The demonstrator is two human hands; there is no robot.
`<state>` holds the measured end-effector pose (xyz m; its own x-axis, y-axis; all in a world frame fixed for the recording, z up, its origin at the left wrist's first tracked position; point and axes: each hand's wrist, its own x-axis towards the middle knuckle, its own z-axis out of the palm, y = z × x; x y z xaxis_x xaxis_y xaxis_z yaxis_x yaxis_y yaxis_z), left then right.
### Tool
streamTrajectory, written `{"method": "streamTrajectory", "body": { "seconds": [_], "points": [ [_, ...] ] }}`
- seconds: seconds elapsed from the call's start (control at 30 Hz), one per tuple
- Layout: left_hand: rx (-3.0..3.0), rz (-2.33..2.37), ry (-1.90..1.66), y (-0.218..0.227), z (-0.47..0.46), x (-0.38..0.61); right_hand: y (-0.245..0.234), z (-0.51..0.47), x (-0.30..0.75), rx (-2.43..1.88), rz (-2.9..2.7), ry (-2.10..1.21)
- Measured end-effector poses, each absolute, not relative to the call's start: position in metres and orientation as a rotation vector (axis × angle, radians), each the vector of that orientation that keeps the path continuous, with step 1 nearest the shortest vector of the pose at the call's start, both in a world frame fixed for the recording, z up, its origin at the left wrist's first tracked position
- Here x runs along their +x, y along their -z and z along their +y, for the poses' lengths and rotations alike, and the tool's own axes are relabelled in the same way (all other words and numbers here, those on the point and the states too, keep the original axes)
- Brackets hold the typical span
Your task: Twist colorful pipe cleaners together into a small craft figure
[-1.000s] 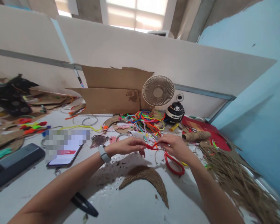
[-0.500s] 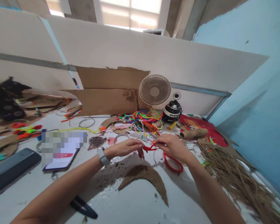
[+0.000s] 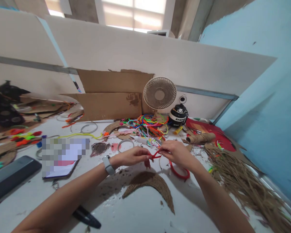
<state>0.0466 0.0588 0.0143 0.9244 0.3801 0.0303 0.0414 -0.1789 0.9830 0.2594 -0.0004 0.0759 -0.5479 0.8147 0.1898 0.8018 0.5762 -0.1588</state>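
Between my two hands is a red pipe cleaner [image 3: 156,155], bent and partly crossed over itself. My left hand [image 3: 137,156], with a grey watch on the wrist, pinches its left end. My right hand [image 3: 174,152] grips the other end between thumb and fingers. Red-handled scissors [image 3: 181,173] lie under and beside the right hand, with part of them hidden by it. Below both hands a crescent of brown cord [image 3: 149,183] rests flat on the white table [image 3: 126,216].
Colourful pipe cleaners [image 3: 147,126] are heaped behind my hands, near a fan [image 3: 159,93] and a black bottle [image 3: 178,115]. Loose brown cord [image 3: 247,181] spreads at the right. A phone [image 3: 65,158] and a dark grey case [image 3: 14,176] lie at the left.
The right hand has shifted slightly toward the left hand, and the stretch of red pipe cleaner between them now shows as a crossing bend. Both hands keep their hold.
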Motion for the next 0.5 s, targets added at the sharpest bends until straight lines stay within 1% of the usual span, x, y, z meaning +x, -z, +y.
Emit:
{"method": "streamTrajectory", "body": {
  "seconds": [0.5],
  "points": [
    [1.879,0.345,-0.354,-0.0080,0.0535,0.0533,-0.0763,-0.0062,0.2497,-1.382,-2.593,-0.009]
  ]
}}
